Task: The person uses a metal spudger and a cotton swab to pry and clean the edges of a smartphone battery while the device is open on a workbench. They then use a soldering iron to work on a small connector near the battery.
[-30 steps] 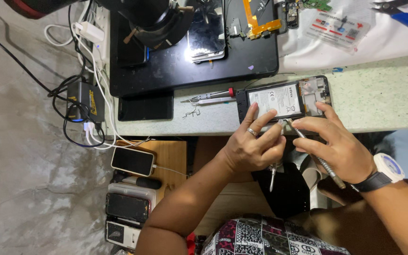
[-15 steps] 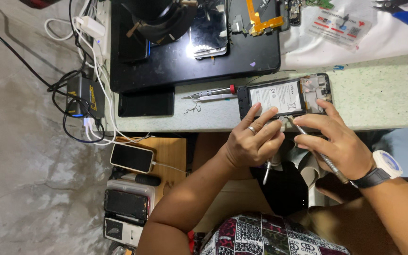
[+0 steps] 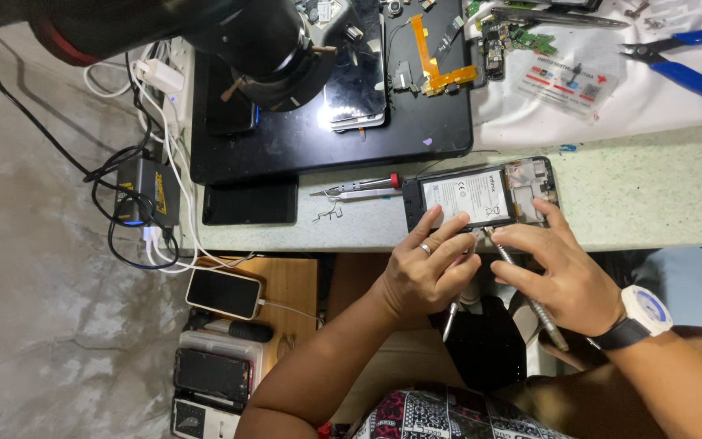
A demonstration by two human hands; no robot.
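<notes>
Head view: an opened smartphone, back cover removed and battery exposed, is seen lying flat at the near edge of the speckled green worktop. The left hand is placed at the phone's lower edge, its fingers extended and pressed onto the battery; a ring is worn on one of them. A thin metal tool is seen below this hand, but how it is held cannot be told. The right hand, with a white wristwatch on its wrist, is closed around a slim metal screwdriver, whose tip is set at the phone's lower edge just beside the left fingertips. A red-capped screwdriver is found on the worktop just left of the phone, apart from it. Further back, a black mat carrying phone parts and an orange flex cable is noted, partly covered by a black microscope head. Blue-handled cutters are seen at the far right. Several phones are stacked on a low shelf beneath.
</notes>
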